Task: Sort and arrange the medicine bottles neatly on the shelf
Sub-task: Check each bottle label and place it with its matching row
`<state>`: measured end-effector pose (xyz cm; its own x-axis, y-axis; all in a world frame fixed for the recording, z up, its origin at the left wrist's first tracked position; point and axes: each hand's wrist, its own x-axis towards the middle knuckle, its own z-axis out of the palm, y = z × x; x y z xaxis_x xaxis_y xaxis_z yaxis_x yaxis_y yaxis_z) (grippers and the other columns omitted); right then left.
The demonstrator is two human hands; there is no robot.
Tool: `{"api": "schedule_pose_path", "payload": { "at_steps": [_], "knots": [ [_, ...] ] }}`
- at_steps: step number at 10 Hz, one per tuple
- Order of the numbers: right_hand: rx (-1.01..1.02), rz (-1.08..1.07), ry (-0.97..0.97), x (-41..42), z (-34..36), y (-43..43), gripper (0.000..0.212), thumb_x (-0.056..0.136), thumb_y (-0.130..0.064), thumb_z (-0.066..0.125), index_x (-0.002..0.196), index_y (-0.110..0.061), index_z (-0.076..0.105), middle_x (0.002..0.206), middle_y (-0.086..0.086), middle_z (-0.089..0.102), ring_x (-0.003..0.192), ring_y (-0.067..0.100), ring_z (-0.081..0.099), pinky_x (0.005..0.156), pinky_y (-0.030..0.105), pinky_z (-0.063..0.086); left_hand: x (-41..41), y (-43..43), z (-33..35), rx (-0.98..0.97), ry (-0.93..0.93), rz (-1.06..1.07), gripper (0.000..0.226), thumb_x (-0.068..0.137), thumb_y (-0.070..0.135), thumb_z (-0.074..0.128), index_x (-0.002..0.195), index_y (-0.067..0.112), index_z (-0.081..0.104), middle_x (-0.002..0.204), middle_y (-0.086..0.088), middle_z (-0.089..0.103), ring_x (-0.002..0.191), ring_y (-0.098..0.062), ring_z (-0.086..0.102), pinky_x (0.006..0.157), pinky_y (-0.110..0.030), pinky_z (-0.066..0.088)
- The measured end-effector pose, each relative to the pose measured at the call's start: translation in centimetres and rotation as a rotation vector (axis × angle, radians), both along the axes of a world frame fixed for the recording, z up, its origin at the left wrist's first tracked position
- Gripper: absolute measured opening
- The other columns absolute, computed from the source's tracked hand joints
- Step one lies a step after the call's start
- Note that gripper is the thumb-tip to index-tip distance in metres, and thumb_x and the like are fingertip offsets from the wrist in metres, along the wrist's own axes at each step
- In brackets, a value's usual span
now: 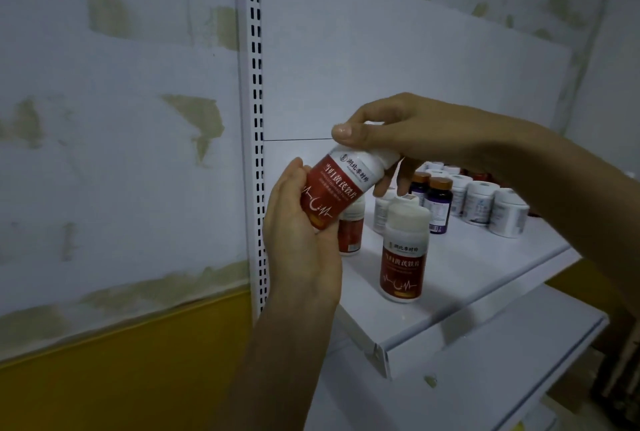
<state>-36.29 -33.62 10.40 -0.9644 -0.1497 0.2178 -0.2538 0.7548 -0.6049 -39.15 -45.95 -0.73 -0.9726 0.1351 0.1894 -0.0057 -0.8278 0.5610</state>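
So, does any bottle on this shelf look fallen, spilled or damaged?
Nothing stands out. Every bottle I can see on the shelf stands upright, and nothing is spilled. Only the red-label bottle is tilted, because the left hand and the right hand hold it.

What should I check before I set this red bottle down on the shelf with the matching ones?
1. Grip on the held bottle: ok; the left hand holds its base, the right hand its top end.
2. Held bottle upright: not ok; it is tilted.
3. Matching bottles located: ok; a front red bottle stands on the shelf, and a second red bottle stands behind the left hand.
4. Free spot beside them: ok; there is bare shelf to the right of the front red bottle.
5. Sealed tight: cannot tell; the right hand covers the top.
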Motion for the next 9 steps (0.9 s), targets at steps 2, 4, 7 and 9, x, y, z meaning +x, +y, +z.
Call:
{"api": "schedule_pose_path", "payload": {
  "at_steps": [2,4,7,9],
  "knots": [
    [-0.037,0.049,-0.037,-1.3,0.5,0.1,0.052,0.067,-0.048,0.063,0.108,-0.015,0.062,0.096,0.005,0.072,0.082,0.021,0.072,0.058,0.024,0.056,-1.1,-0.2,-1.5,-0.184,0.267,0.171,0.026,0.094,0.004,0.051,0.119,-0.002,0.053,0.093,-0.001,0.061,0.082,-0.006,0.064,0.071,-0.02,0.054],
    [0.107,-0.01,-0.048,-2.5,0.8,0.3,0.046,0.073,-0.046,0.067,0.107,-0.015,0.064,0.091,0.003,0.074,0.076,0.018,0.072,0.06,0.024,0.057,-2.3,-1.0,-3.5,-0.549,0.411,0.16,0.054,0.07,0.047,0.065,0.119,0.029,0.053,0.111,0.009,0.063,0.102,-0.01,0.064,0.077,-0.019,0.055],
    [0.455,-0.215,-0.113,-5.0,-2.8,1.2,0.043,0.071,-0.049,0.077,0.102,-0.024,0.061,0.089,-0.004,0.071,0.072,0.01,0.07,0.065,0.025,0.054,-5.1,0.4,-7.5,-0.934,0.519,0.149,0.045,0.072,0.027,0.08,0.106,0.039,0.052,0.099,0.027,0.06,0.097,0.01,0.058,0.074,-0.003,0.045],
    [0.556,-0.306,-0.139,-5.8,-4.8,2.2,0.049,0.075,-0.05,0.073,0.108,-0.024,0.048,0.094,-0.007,0.057,0.078,0.01,0.059,0.069,0.029,0.051,-5.9,1.8,-8.4,-1.068,0.55,0.229,0.049,0.071,0.032,0.081,0.114,0.023,0.06,0.106,0.011,0.063,0.09,-0.001,0.059,0.075,-0.01,0.046]
  ]
}}
